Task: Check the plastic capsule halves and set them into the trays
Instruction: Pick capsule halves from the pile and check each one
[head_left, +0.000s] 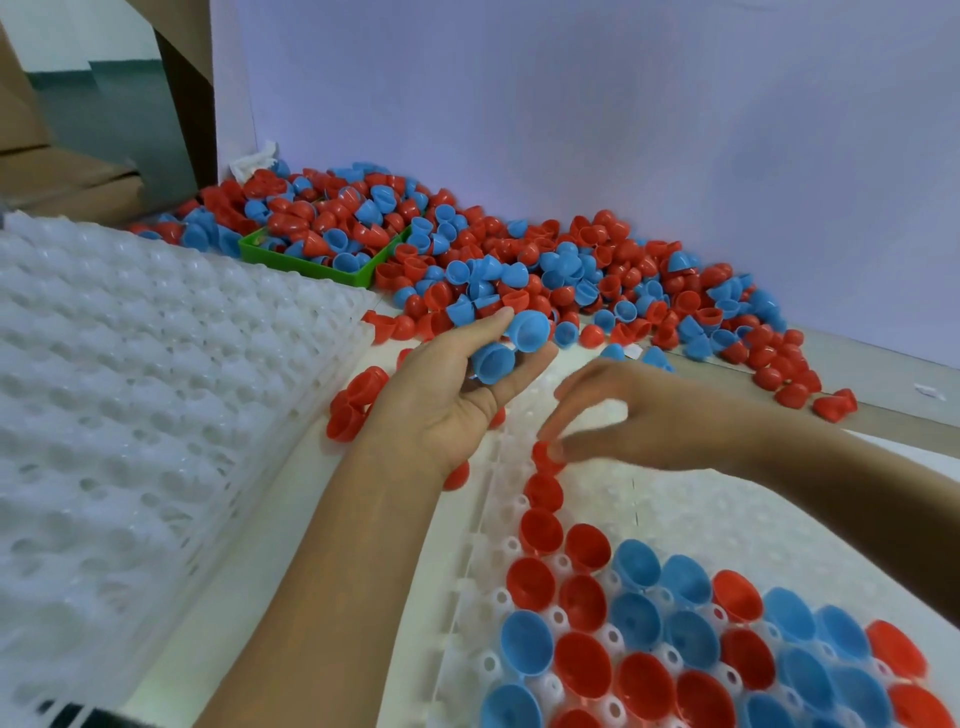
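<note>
Many loose capsule halves (519, 249) lie beyond the white tray (701, 519). Left hand (447, 395) cups two blue halves (511, 343); right hand (623, 415) pinches a red half (545, 456) into the tray's next pocket. Next, I judge, it must press it level.

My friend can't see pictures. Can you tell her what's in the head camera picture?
A person's right hand pinches a red capsule half over a white tray partly filled with red and blue halves, while the left hand holds blue capsule halves. Behind lie a big loose pile of halves, a green bin and stacked empty trays.
</note>
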